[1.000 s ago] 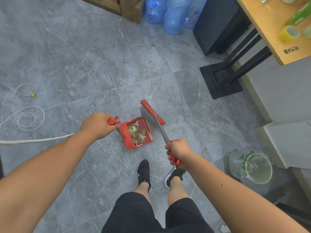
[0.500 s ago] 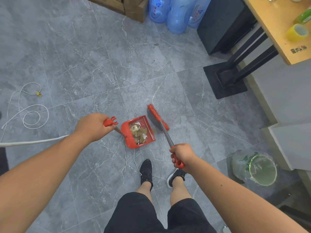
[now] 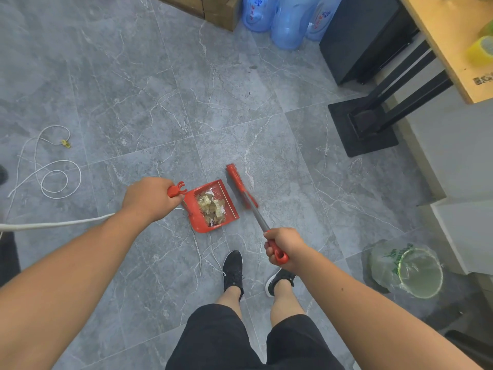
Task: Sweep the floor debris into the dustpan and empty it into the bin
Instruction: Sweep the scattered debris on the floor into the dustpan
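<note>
A red dustpan (image 3: 196, 209) sits in front of my feet, loaded with crumpled tan and white debris (image 3: 212, 208). My left hand (image 3: 149, 197) grips the top of the dustpan's long handle. A red broom (image 3: 240, 185) lies just to the right of the pan, its head apart from the pan's rim. My right hand (image 3: 284, 248) grips the red end of the broom's metal handle. The bin (image 3: 408, 268), lined with a clear plastic bag, stands on the floor at the right, beyond my right arm.
A white cord (image 3: 53, 177) loops over the grey tiles at the left. Blue water jugs (image 3: 285, 20) and cardboard boxes (image 3: 210, 6) stand at the back. A black table base (image 3: 365, 129) and a wooden tabletop (image 3: 453, 49) are at the right.
The view has shifted, so everything sits further right and lower in frame. The broom head has drawn slightly away from the dustpan; both hands keep their grips.
</note>
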Demonstrator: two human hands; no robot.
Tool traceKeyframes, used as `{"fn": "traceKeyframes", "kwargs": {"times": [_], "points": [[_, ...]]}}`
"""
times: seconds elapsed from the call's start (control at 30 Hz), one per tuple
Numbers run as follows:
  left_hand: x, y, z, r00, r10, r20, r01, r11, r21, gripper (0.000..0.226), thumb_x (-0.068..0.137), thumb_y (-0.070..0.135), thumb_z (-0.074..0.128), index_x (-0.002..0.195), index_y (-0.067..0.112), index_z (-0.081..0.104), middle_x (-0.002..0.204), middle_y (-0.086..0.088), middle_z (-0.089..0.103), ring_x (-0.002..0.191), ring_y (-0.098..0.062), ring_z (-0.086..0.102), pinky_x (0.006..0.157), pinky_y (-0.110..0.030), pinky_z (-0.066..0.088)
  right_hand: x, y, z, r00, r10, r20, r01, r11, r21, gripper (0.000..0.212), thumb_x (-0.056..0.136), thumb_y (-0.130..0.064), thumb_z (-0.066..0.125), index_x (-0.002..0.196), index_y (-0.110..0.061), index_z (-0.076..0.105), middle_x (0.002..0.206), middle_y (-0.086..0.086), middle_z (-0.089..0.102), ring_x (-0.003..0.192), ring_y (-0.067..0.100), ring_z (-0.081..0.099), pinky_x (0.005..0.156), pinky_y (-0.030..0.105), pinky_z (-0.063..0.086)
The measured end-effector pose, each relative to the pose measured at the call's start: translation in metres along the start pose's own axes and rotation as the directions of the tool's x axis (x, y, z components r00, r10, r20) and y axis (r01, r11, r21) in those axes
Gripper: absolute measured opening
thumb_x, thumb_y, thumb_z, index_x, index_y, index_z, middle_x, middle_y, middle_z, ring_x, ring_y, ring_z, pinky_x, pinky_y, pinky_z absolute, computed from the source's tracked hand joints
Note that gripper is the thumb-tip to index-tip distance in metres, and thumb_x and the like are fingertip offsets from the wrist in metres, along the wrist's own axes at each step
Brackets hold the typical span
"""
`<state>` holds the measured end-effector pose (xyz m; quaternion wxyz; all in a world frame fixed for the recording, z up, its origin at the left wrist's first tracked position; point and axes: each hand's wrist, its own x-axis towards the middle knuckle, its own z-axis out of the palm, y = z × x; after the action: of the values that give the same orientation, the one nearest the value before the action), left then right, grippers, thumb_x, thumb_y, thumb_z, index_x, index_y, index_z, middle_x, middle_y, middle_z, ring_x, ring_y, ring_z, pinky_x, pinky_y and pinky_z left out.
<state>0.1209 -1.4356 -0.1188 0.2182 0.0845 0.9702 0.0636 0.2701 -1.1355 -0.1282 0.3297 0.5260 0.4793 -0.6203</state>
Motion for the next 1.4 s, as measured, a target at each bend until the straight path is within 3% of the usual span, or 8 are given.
{"fn": "traceKeyframes", "kwargs": {"times": [0.23, 0.47, 0.67, 0.83, 1.0, 1.17, 1.27, 1.4], "points": [[-0.002, 0.0, 0.0, 1.0, -0.004, 0.005, 0.004, 1.0, 0.031, 0.041, 0.09, 0.058, 0.06, 0.067, 0.024, 0.055, 0.069, 0.005, 0.056, 0.073, -0.024, 0.056, 0.06, -0.031, 0.04, -0.011, -0.006, -0.015, 0.993, 0.033, 0.116, -0.052, 0.984, 0.168, 0.006, 0.095, -0.007, 0.054, 0.099, -0.005, 0.051, 0.064, 0.01, 0.053, 0.04, 0.01, 0.045, 0.032, 0.017, 0.034], [-0.006, -0.009, -0.003, 0.999, -0.04, 0.02, 0.04, 0.999, 0.011, 0.041, 0.09, 0.058, 0.061, 0.072, 0.021, 0.063, 0.071, 0.004, 0.06, 0.072, -0.023, 0.056, 0.059, -0.031, 0.041, -0.014, -0.015, -0.005, 0.992, -0.108, 0.06, 0.109, 0.994, -0.002, 0.033, 0.092, 0.001, 0.057, 0.125, -0.004, 0.055, 0.065, 0.013, 0.051, 0.041, 0.017, 0.045, 0.039, 0.02, 0.034], [-0.012, -0.013, -0.007, 0.999, -0.023, 0.029, 0.024, 0.999, -0.024, 0.042, 0.09, 0.06, 0.061, 0.075, 0.021, 0.065, 0.071, 0.004, 0.06, 0.072, -0.024, 0.057, 0.06, -0.032, 0.044, -0.015, -0.025, -0.009, 0.991, -0.134, 0.017, 0.135, 0.99, -0.047, 0.03, 0.091, 0.001, 0.058, 0.121, -0.002, 0.056, 0.064, 0.013, 0.05, 0.041, 0.017, 0.046, 0.04, 0.02, 0.032], [-0.01, -0.01, -0.02, 1.0, -0.006, -0.005, 0.006, 0.999, -0.051, 0.043, 0.089, 0.059, 0.062, 0.069, 0.021, 0.061, 0.068, 0.004, 0.059, 0.071, -0.025, 0.058, 0.06, -0.034, 0.046, -0.021, -0.035, -0.027, 0.992, -0.129, -0.01, 0.128, 0.991, -0.047, 0.011, 0.094, 0.0, 0.055, 0.103, -0.005, 0.056, 0.064, 0.011, 0.047, 0.041, 0.015, 0.044, 0.039, 0.018, 0.031], [-0.002, 0.011, -0.037, 0.999, 0.001, -0.044, -0.006, 0.993, -0.116, 0.042, 0.088, 0.059, 0.064, 0.074, 0.019, 0.066, 0.07, 0.001, 0.063, 0.073, -0.026, 0.062, 0.061, -0.034, 0.047, -0.026, -0.046, -0.045, 0.989, -0.139, -0.055, 0.138, 0.99, -0.014, 0.005, 0.094, -0.003, 0.054, 0.099, -0.004, 0.057, 0.064, 0.012, 0.048, 0.041, 0.014, 0.043, 0.037, 0.016, 0.031], [0.011, 0.049, -0.052, 0.995, 0.083, -0.05, -0.088, 0.99, -0.107, 0.042, 0.089, 0.058, 0.063, 0.074, 0.019, 0.066, 0.07, 0.0, 0.063, 0.072, -0.027, 0.061, 0.062, -0.036, 0.05, -0.038, -0.057, -0.065, 0.981, -0.169, -0.095, 0.172, 0.985, 0.025, 0.007, 0.095, -0.004, 0.055, 0.101, -0.004, 0.058, 0.064, 0.012, 0.048, 0.041, 0.014, 0.043, 0.038, 0.017, 0.031], [0.018, 0.076, -0.059, 0.986, 0.157, -0.057, -0.161, 0.984, -0.078, 0.04, 0.09, 0.056, 0.063, 0.068, 0.023, 0.059, 0.066, 0.004, 0.059, 0.068, -0.025, 0.059, 0.059, -0.034, 0.046, -0.046, -0.062, -0.081, 0.977, -0.182, -0.114, 0.19, 0.98, 0.066, 0.008, 0.095, -0.005, 0.055, 0.102, -0.003, 0.057, 0.066, 0.012, 0.049, 0.041, 0.013, 0.044, 0.037, 0.017, 0.031], [0.029, 0.111, -0.072, 0.969, 0.236, -0.068, -0.236, 0.972, 0.0, 0.04, 0.091, 0.058, 0.06, 0.076, 0.021, 0.064, 0.072, 0.002, 0.061, 0.073, -0.027, 0.059, 0.058, -0.032, 0.041, -0.058, -0.065, -0.102, 0.97, -0.192, -0.148, 0.21, 0.971, 0.116, 0.004, 0.094, -0.005, 0.055, 0.097, -0.005, 0.058, 0.067, 0.012, 0.05, 0.042, 0.013, 0.043, 0.039, 0.017, 0.03]]}}
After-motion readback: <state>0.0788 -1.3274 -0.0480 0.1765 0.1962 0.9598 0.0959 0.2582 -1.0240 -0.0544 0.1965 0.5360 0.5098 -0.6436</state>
